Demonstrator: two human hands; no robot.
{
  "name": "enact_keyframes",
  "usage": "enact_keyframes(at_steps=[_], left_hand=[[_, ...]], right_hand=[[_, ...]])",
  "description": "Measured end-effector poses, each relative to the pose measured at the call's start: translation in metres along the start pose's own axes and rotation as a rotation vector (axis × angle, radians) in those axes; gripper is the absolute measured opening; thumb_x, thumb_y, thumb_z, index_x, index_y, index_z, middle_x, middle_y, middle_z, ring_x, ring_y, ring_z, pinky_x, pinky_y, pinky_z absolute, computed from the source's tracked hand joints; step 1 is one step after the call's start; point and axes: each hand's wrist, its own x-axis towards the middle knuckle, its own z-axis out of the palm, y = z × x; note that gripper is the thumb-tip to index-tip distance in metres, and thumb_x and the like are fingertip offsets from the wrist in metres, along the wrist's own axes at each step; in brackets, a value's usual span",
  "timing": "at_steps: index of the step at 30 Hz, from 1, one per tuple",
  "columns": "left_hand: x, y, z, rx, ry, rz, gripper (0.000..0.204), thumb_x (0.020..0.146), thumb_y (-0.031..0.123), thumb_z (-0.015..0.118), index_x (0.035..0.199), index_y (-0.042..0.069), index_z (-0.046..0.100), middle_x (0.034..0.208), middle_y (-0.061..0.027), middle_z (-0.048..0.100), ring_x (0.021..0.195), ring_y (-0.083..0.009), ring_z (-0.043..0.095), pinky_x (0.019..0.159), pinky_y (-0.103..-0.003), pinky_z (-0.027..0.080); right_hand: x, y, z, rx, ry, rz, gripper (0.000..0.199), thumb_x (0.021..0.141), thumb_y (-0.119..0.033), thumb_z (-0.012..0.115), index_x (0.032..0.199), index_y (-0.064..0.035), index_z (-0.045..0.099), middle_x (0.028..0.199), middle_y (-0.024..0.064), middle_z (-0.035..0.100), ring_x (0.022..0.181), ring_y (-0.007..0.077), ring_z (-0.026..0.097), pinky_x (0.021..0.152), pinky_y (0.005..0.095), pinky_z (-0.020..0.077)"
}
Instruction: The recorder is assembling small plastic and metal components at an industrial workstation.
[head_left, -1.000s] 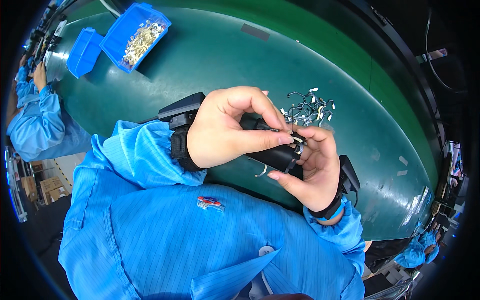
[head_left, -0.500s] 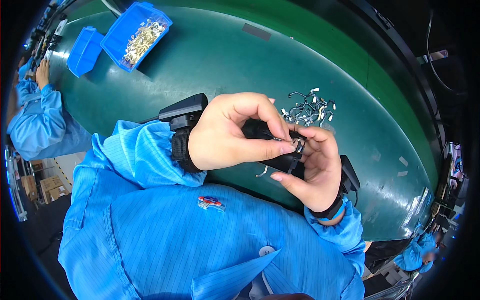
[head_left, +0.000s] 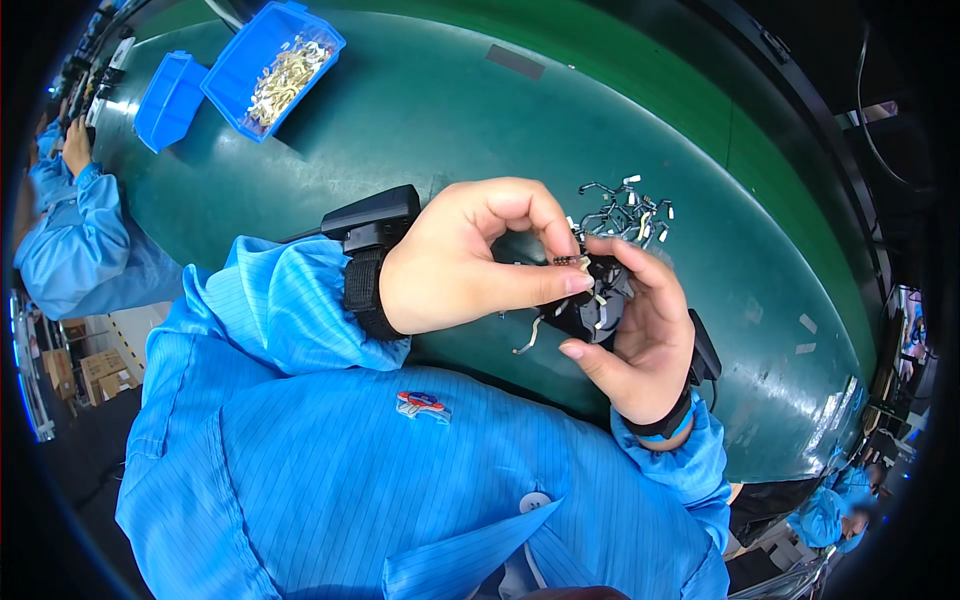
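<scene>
My left hand is closed, its thumb and forefinger pinching a small dark strip with a pale end, perhaps a short flex cable. My right hand curls round a black plastic part, fingers behind it and thumb near its lower edge. Small pale and dark pieces show on the black part's face; my fingers hide much of it. A short pale strip shows below my left thumb. Just beyond my right fingers lies a loose pile of short black cables with white ends.
On the green table, a blue bin of small cream-coloured pieces stands at the far left beside another blue bin. A dark flat patch marks the far side. At the left edge sits a person in a blue sleeve.
The black part has turned, so more of its face with the small pieces shows. My left fingertips have risen slightly, and my right hand has shifted a little to the right.
</scene>
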Motion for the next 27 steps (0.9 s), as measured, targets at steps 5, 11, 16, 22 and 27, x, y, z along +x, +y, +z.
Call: enact_keyframes(at_steps=[5,11,16,22,27], left_hand=[[0.000,0.000,0.001,-0.105,-0.050,-0.054,0.007,0.089,0.002,0.067,0.094,0.003,0.062,0.098,-0.0087,0.066,0.095,-0.0153,0.061,0.087,-0.032,0.047],[0.000,-0.003,-0.001,-0.097,-0.093,-0.062,0.001,0.092,0.001,0.062,0.092,0.001,0.063,0.098,-0.0096,0.066,0.096,-0.0164,0.060,0.087,-0.032,0.046],[0.002,-0.001,-0.004,-0.076,-0.139,-0.075,0.001,0.091,0.000,0.062,0.092,0.001,0.062,0.098,-0.0090,0.065,0.095,-0.0160,0.058,0.087,-0.031,0.045],[0.002,-0.007,-0.008,-0.023,-0.207,0.002,0.003,0.092,-0.002,0.059,0.094,0.001,0.059,0.100,-0.0075,0.062,0.095,-0.0151,0.056,0.087,-0.031,0.044],[0.003,-0.006,-0.006,0.162,-0.244,0.088,0.004,0.091,0.003,0.061,0.089,0.001,0.058,0.095,-0.0084,0.062,0.090,-0.0183,0.058,0.082,-0.030,0.047]], right_hand=[[-0.001,0.002,-0.004,-0.047,0.006,-0.063,0.078,0.069,0.005,0.080,0.138,0.0007,0.044,0.133,0.0146,0.046,0.124,0.0241,0.048,0.104,0.0361,0.0401],[0.000,-0.002,-0.002,0.022,0.007,-0.034,0.079,0.070,0.003,0.080,0.140,0.0020,0.042,0.133,0.0132,0.044,0.122,0.0228,0.048,0.104,0.0350,0.0393],[0.000,-0.002,-0.001,0.014,0.016,0.002,0.083,0.070,0.004,0.080,0.142,0.0016,0.040,0.134,0.0138,0.043,0.124,0.0230,0.047,0.105,0.0363,0.0393],[-0.002,0.000,0.004,0.165,0.091,0.045,0.076,0.070,0.007,0.078,0.136,0.0004,0.041,0.136,0.0158,0.044,0.129,0.0257,0.045,0.107,0.0392,0.0391],[-0.006,-0.003,0.004,0.077,0.066,0.057,0.070,0.071,0.005,0.078,0.132,-0.0017,0.044,0.136,0.0166,0.046,0.129,0.0267,0.046,0.106,0.0406,0.0397]])
